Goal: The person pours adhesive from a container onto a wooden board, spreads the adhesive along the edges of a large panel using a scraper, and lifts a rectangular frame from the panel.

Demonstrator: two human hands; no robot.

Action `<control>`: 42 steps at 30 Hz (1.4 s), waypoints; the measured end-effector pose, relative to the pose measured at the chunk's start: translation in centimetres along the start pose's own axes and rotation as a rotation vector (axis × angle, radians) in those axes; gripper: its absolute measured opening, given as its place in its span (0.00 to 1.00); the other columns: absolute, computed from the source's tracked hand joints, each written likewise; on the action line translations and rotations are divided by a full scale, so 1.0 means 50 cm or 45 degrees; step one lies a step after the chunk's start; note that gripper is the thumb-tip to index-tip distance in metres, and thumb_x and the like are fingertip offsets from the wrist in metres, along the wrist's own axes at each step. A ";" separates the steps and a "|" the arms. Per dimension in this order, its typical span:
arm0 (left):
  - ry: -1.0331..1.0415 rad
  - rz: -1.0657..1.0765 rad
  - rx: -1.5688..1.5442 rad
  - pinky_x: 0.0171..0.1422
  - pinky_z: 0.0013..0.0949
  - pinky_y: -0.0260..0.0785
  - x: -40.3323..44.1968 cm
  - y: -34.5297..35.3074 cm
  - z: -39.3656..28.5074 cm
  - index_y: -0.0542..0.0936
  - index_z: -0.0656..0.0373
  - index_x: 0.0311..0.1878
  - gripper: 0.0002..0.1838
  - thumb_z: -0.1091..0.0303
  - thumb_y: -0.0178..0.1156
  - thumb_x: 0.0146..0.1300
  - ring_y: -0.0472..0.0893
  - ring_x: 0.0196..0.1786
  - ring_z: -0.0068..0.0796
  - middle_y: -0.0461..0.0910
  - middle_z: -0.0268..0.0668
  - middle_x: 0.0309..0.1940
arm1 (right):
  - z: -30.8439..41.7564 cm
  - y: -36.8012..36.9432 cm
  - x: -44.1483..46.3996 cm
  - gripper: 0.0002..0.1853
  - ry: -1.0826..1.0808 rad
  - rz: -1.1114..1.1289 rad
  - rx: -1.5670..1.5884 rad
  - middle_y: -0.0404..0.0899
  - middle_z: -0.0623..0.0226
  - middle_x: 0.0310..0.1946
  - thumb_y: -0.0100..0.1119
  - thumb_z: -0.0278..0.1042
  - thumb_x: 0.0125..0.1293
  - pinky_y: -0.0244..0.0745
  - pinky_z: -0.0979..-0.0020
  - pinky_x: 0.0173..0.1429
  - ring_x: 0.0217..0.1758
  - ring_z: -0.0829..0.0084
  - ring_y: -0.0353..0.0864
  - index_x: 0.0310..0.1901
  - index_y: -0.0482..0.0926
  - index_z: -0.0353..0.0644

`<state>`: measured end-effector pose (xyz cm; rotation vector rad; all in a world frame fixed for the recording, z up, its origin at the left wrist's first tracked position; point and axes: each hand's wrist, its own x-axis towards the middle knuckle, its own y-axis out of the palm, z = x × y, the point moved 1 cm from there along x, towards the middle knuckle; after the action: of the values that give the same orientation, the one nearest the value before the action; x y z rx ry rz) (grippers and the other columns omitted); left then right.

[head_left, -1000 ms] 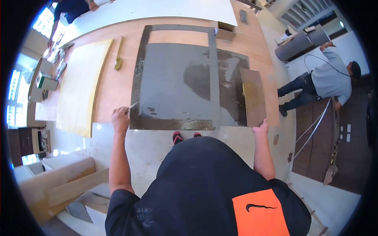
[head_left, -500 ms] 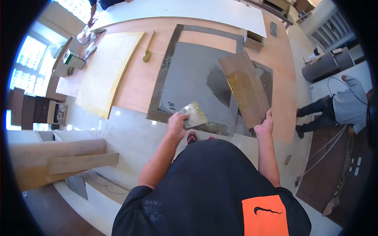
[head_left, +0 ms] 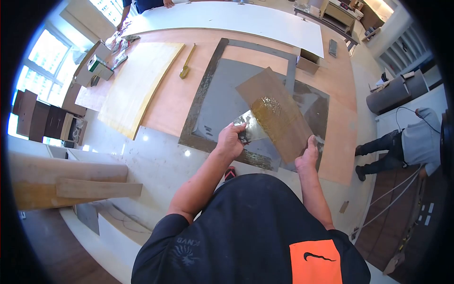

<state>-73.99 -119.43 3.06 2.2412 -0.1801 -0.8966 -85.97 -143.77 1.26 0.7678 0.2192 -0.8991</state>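
My left hand (head_left: 230,141) is closed on a flat metal scraper (head_left: 255,125), whose blade meets the left edge of a brown board (head_left: 287,130). That board is tilted in the air, gripped near its lower right corner by my right hand (head_left: 308,154). A shiny, amber glue-like smear (head_left: 268,108) spreads over the middle of the board. Below both hands lies a grey panel (head_left: 213,99), with a dark, smeared frame strip (head_left: 201,94) along its border. Part of the panel is hidden behind the board and scraper.
A yellow tape measure (head_left: 184,72) and a pale wooden panel (head_left: 139,85) lie on the worktable (head_left: 165,106). A long white panel (head_left: 227,16) spans the far side, where another person's hand (head_left: 168,3) rests. Another person (head_left: 402,142) stands at the right.
The scraper has moved right and up to meet the board. The board has shifted left, and my two hands are closer together.
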 end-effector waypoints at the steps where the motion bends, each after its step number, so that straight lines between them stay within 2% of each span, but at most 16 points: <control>1: -0.006 -0.011 0.005 0.50 0.51 0.79 -0.002 -0.001 -0.001 0.72 0.59 0.54 0.10 0.77 0.54 0.71 0.84 0.44 0.34 0.81 0.37 0.45 | 0.005 -0.005 0.001 0.26 -0.093 0.037 -0.049 0.77 0.59 0.61 0.55 0.51 0.76 0.72 0.51 0.69 0.64 0.58 0.77 0.65 0.71 0.39; 5: 0.002 -0.029 -0.047 0.51 0.51 0.80 -0.008 0.005 0.009 0.72 0.61 0.54 0.09 0.78 0.53 0.73 0.84 0.44 0.35 0.80 0.38 0.44 | 0.010 -0.030 0.019 0.25 -0.320 0.003 -0.174 0.79 0.60 0.56 0.59 0.48 0.74 0.74 0.58 0.65 0.58 0.63 0.79 0.61 0.74 0.35; 11: 0.020 -0.120 -0.120 0.54 0.52 0.81 0.017 -0.015 0.030 0.67 0.63 0.58 0.13 0.78 0.52 0.73 0.84 0.48 0.37 0.79 0.40 0.47 | 0.013 -0.043 0.018 0.25 -0.361 -0.049 -0.199 0.80 0.59 0.54 0.61 0.49 0.73 0.74 0.60 0.63 0.57 0.65 0.79 0.59 0.76 0.34; 14: -0.003 -0.056 -0.105 0.55 0.53 0.80 0.009 -0.010 0.029 0.65 0.62 0.61 0.15 0.78 0.52 0.73 0.84 0.49 0.39 0.79 0.40 0.49 | 0.018 -0.049 0.014 0.26 -0.460 -0.105 -0.310 0.79 0.59 0.55 0.60 0.50 0.73 0.73 0.62 0.62 0.56 0.66 0.78 0.58 0.75 0.32; 23: -0.213 -0.138 -0.097 0.61 0.56 0.72 0.034 -0.041 0.036 0.74 0.58 0.57 0.12 0.71 0.53 0.73 0.82 0.53 0.41 0.80 0.40 0.52 | 0.051 -0.058 -0.006 0.25 -0.785 -0.116 -0.746 0.84 0.60 0.43 0.56 0.51 0.76 0.73 0.65 0.58 0.48 0.68 0.80 0.49 0.81 0.29; 26: -0.242 -0.139 -0.110 0.61 0.55 0.68 0.034 -0.047 0.029 0.75 0.57 0.56 0.12 0.70 0.55 0.72 0.81 0.54 0.39 0.81 0.38 0.52 | 0.078 -0.050 -0.039 0.27 -0.842 -0.100 -0.857 0.84 0.60 0.46 0.57 0.54 0.75 0.72 0.68 0.59 0.50 0.70 0.78 0.50 0.81 0.30; 29: -0.177 -0.184 -0.118 0.60 0.53 0.67 0.025 -0.041 0.012 0.76 0.55 0.56 0.12 0.69 0.56 0.71 0.80 0.53 0.38 0.81 0.36 0.52 | 0.073 -0.090 -0.023 0.25 -0.754 -0.171 -0.843 0.84 0.59 0.46 0.55 0.52 0.76 0.74 0.65 0.58 0.50 0.66 0.81 0.52 0.81 0.31; 32: -0.084 -0.096 -0.110 0.60 0.52 0.67 0.007 -0.044 -0.008 0.76 0.54 0.56 0.13 0.69 0.57 0.70 0.80 0.54 0.37 0.81 0.35 0.51 | 0.063 -0.158 0.023 0.26 -0.436 -0.274 -0.288 0.81 0.58 0.56 0.54 0.53 0.76 0.73 0.58 0.64 0.58 0.61 0.80 0.61 0.76 0.36; 35: -0.094 -0.074 -0.065 0.57 0.52 0.68 -0.005 -0.045 -0.013 0.77 0.53 0.55 0.13 0.69 0.58 0.69 0.81 0.53 0.37 0.82 0.33 0.50 | 0.090 -0.198 0.028 0.30 -0.074 -0.435 0.076 0.74 0.57 0.66 0.52 0.55 0.76 0.69 0.49 0.70 0.67 0.55 0.74 0.68 0.69 0.40; 38: -0.188 0.009 -0.060 0.51 0.53 0.70 -0.005 -0.056 -0.005 0.75 0.51 0.57 0.14 0.70 0.57 0.69 0.81 0.53 0.38 0.81 0.33 0.50 | 0.111 -0.232 0.021 0.31 -0.039 -0.533 0.086 0.69 0.58 0.70 0.49 0.56 0.77 0.64 0.44 0.73 0.72 0.52 0.69 0.71 0.65 0.42; 40: -0.273 0.042 -0.047 0.49 0.53 0.71 -0.008 -0.060 0.004 0.74 0.51 0.58 0.15 0.71 0.57 0.69 0.80 0.55 0.38 0.81 0.33 0.51 | 0.112 -0.270 0.031 0.30 -0.031 -0.560 0.111 0.68 0.59 0.71 0.47 0.55 0.78 0.63 0.44 0.74 0.73 0.52 0.68 0.71 0.66 0.42; 42: -0.271 0.124 0.003 0.53 0.57 0.68 -0.016 -0.053 0.014 0.71 0.51 0.60 0.16 0.72 0.56 0.70 0.80 0.56 0.41 0.79 0.35 0.54 | 0.102 -0.306 0.041 0.29 -0.029 -0.622 0.136 0.68 0.59 0.72 0.46 0.54 0.79 0.63 0.44 0.75 0.73 0.53 0.68 0.71 0.66 0.43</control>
<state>-75.37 -117.53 1.40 2.1173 -0.3842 -1.0806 -97.19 -154.37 -3.80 0.8170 0.3495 -1.3892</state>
